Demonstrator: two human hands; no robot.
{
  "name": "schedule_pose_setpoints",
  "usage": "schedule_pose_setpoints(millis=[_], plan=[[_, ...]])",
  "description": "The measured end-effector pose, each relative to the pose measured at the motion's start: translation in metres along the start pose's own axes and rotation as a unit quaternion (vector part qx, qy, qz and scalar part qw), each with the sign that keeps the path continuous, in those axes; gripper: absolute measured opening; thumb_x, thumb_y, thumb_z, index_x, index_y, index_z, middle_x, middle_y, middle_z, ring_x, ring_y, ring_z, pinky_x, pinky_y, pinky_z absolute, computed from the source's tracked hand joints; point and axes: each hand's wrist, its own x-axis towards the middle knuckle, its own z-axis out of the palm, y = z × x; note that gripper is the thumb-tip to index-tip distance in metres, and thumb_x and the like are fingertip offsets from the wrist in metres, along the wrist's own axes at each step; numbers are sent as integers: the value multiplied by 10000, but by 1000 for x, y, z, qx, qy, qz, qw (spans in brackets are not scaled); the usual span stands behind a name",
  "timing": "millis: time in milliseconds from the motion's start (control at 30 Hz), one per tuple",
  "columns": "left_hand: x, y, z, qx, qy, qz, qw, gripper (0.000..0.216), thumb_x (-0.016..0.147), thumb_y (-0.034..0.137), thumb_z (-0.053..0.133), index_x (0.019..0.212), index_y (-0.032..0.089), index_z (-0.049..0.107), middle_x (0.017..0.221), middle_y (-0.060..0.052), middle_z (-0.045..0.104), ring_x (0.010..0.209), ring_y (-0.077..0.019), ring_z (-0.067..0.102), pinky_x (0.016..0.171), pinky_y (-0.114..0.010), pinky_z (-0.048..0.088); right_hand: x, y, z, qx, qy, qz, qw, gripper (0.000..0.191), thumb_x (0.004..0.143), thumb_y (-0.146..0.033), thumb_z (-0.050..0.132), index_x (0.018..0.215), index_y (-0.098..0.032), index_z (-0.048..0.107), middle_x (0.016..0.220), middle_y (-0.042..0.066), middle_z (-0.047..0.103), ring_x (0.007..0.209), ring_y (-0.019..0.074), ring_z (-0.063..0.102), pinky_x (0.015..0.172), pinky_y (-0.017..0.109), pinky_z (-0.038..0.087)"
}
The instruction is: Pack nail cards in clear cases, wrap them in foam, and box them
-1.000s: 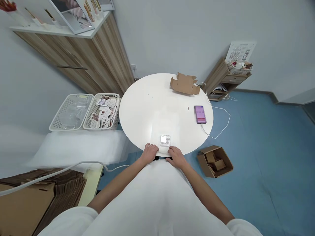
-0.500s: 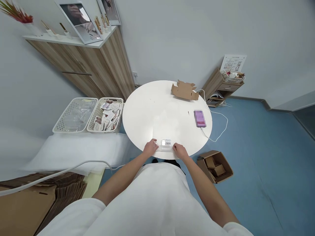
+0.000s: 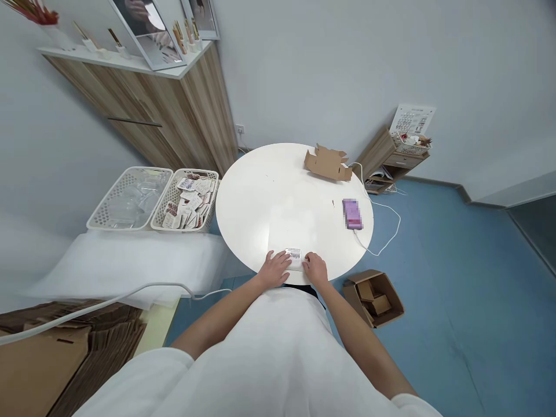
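A small clear plastic packet (image 3: 293, 255) with printed contents lies at the near edge of the round white table (image 3: 278, 197). My left hand (image 3: 275, 270) rests on its left side, fingers curled over the edge of the packet. On the packet's right side my right hand (image 3: 315, 270) has its fingers closed and pressed against it. Both hands hold the packet down on the tabletop.
A flat cardboard box (image 3: 328, 163) lies at the table's far side, and a purple phone (image 3: 352, 213) on a white cable lies at the right. Two white baskets (image 3: 187, 201) stand left on a white bench. An open carton (image 3: 373, 296) sits on the blue floor.
Both hands moved from the table's edge in onto the packet. The packet now lies under my fingers instead of apart from them.
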Motion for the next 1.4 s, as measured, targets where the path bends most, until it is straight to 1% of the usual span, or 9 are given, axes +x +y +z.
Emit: schedule_pose_setpoints(millis=[100,267,400,500,833,967,1167,1233,1400], plan=[[-4,-5,5,-9,-4,-16,1000,402,768,305,472,1162,228,460,1332,-100,394,1218,-247,340,978,-451,209,-4,-3,-3,-15,63,-67,996,206,821,-270,440,989,-179,516,1081,117,535,1030,230,467,838,367,348],[-8,-8,10,-29,-12,-25,999,559,716,344,557,1235,223,388,1412,-120,261,1233,-252,326,959,-419,257,-5,-8,0,-11,-29,-201,979,427,692,-372,620,1048,-175,492,1332,146,358,1240,287,295,925,432,325],[-3,-6,7,-44,-11,-32,998,534,687,369,599,1172,210,444,1413,-114,260,1277,-269,252,962,-420,260,4,-11,5,27,-52,-156,986,339,693,-266,610,1000,-181,495,1309,134,392,1202,245,368,891,400,376],[-1,-6,3,-71,-18,-41,997,511,657,389,626,1108,203,474,1388,-121,302,1234,-270,322,919,-403,319,4,-16,4,35,-47,-133,989,287,678,-238,613,942,-190,510,1238,125,453,1133,239,431,861,392,398],[-32,0,5,-82,-28,16,996,336,743,300,537,1064,224,476,1231,-99,466,1058,-238,478,856,-365,383,-37,-20,4,55,-63,-173,981,270,644,-324,633,848,-199,509,1041,84,523,899,202,513,760,330,422],[-19,-1,-8,-112,-35,4,993,272,814,346,424,1046,215,480,1095,-73,540,964,-203,534,794,-321,412,-25,-20,-7,88,-68,-156,981,177,703,-304,564,837,-205,503,847,26,559,818,176,521,716,308,425],[9,-5,-26,-153,-51,-54,986,315,861,399,314,1024,211,509,967,-44,599,838,-169,571,712,-270,422,-14,-18,-17,74,44,-128,988,297,805,-384,476,1045,-210,508,1140,112,498,1079,234,450,842,381,394],[14,-6,-28,-156,-61,-61,984,323,861,405,311,1024,212,513,958,-40,601,836,-169,568,715,-274,421,-12,-17,-18,66,37,-146,986,362,806,-389,484,1119,-209,471,1119,107,517,1040,228,476,829,375,400],[17,-8,-29,-124,-64,-63,988,339,836,441,352,1032,219,518,1062,-57,554,954,-192,526,765,-314,413,-7,-18,-16,47,-6,-145,988,195,842,-279,438,986,-207,546,931,65,575,861,190,528,745,327,413]])
